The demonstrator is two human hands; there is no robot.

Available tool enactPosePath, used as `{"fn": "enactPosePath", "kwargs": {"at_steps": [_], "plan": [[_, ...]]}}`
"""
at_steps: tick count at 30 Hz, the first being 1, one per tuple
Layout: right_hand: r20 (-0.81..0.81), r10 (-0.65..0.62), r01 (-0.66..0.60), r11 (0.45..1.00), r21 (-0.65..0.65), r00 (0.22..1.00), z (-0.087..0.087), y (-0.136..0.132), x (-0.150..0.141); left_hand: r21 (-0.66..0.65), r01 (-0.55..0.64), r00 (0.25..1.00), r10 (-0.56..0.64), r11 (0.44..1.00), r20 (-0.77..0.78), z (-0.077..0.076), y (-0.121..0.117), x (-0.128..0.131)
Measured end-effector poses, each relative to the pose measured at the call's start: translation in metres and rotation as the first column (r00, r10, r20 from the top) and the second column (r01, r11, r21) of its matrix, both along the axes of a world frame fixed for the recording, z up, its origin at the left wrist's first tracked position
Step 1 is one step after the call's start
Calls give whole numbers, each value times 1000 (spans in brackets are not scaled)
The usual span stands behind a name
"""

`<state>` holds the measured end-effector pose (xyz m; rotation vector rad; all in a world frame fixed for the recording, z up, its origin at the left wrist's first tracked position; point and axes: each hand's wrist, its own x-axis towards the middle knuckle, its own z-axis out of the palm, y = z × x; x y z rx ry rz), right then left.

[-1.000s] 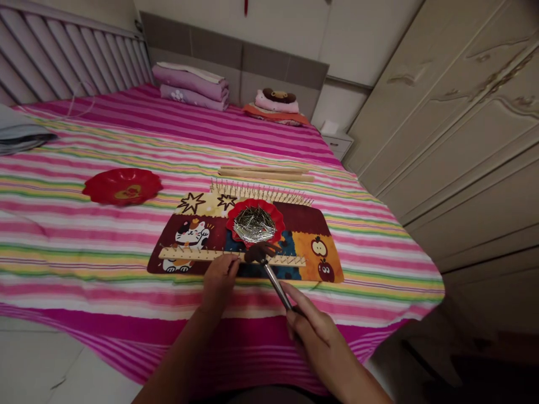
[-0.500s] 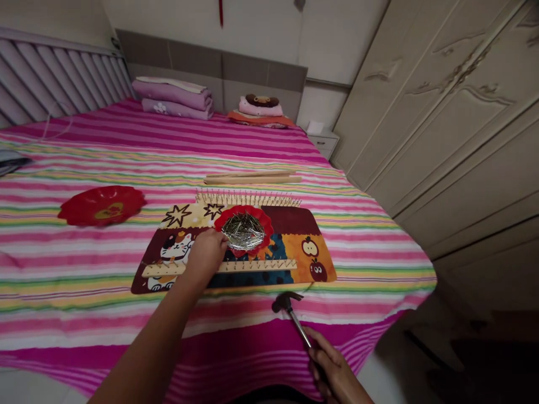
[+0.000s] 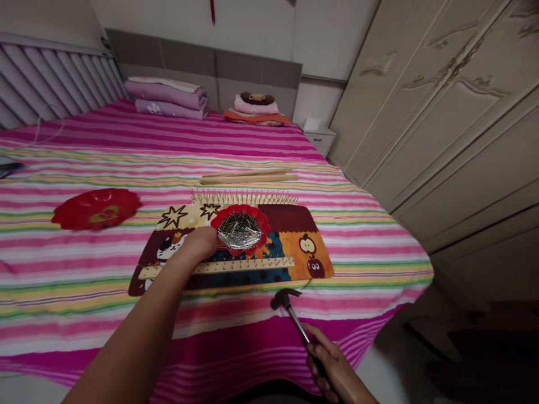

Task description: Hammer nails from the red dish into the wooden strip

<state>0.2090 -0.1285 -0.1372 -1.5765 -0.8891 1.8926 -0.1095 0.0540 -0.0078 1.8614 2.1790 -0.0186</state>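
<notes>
My right hand (image 3: 332, 359) is wrapped around the handle of a claw hammer (image 3: 295, 317), its head above the near edge of the bed. At the left rim of a red scalloped bowl (image 3: 223, 216) is my left hand (image 3: 201, 242), its fingers hidden behind its back. Loose nails (image 3: 240, 230) fill the bowl. Just this side of it lies a wooden strip (image 3: 248, 265) with several nails standing in it; my left forearm crosses over its left part. Bowl and strip both rest on a patterned mat (image 3: 295, 219).
Behind the mat sits a row of strips (image 3: 244, 197) bristling with nails, and plain wooden strips (image 3: 248, 179) lie farther back. A red plate (image 3: 96, 209) is on the striped bedsheet (image 3: 63, 269) at left. Folded bedding (image 3: 168, 98) and a wardrobe (image 3: 429, 112) stand beyond.
My left hand has turned so its fingers no longer show, staying at the bowl's left side. The hammer keeps its place in my right hand. The whole view has shifted slightly.
</notes>
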Motion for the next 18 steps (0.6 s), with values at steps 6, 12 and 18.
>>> {"fn": "enactPosePath", "kwargs": {"at_steps": [6, 12, 18], "plan": [[-1, -9, 9, 1000, -29, 1000, -5, 1, 1, 2, -192, 828, 161, 981, 537, 3, -28, -22], [36, -22, 22, 1000, 1, 999, 2, 1, -2, -222, -260, 209, 279, 940, 937, -7, -74, -29], [47, -23, 24, 1000, -5, 999, 4, 0, -4, -159, -419, 106, 222, 894, 969, -37, -102, -28]]}}
